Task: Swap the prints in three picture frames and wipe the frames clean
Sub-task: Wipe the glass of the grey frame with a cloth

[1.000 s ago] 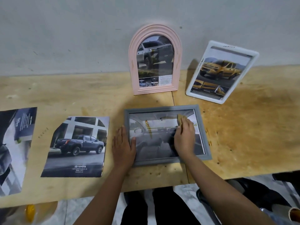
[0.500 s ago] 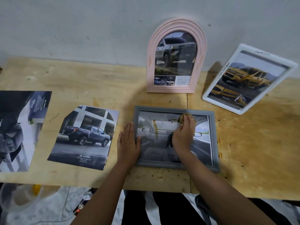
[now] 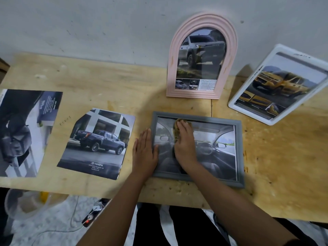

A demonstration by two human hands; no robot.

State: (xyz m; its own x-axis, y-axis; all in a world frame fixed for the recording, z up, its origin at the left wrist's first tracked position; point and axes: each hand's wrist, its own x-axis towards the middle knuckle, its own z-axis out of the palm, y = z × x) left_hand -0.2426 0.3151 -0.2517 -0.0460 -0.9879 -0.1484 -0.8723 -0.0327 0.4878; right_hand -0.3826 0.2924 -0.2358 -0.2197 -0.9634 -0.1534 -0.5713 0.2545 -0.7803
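Note:
A grey rectangular frame (image 3: pixel 238 151) lies flat on the wooden table (image 3: pixel 110 80), holding a print of a car interior. My left hand (image 3: pixel 144 151) rests flat on the frame's left edge, fingers straight. My right hand (image 3: pixel 185 144) presses a yellowish cloth (image 3: pixel 176 129) onto the glass near the upper left of the print. A pink arched frame (image 3: pixel 230 50) with a grey truck print stands against the wall. To its right a white frame (image 3: pixel 252 96) with a yellow car print leans tilted.
Two loose prints lie to the left: a blue pickup print (image 3: pixel 97 144) and a dark print (image 3: pixel 23 132) at the table's left end. Below the table edge are a translucent bucket (image 3: pixel 26 205) and a power strip (image 3: pixel 92 215) with cables on the floor.
My right hand with the cloth has slid left across the glass, towards the upper left of the print. My left hand stays on the frame's left edge. The camera view has shifted.

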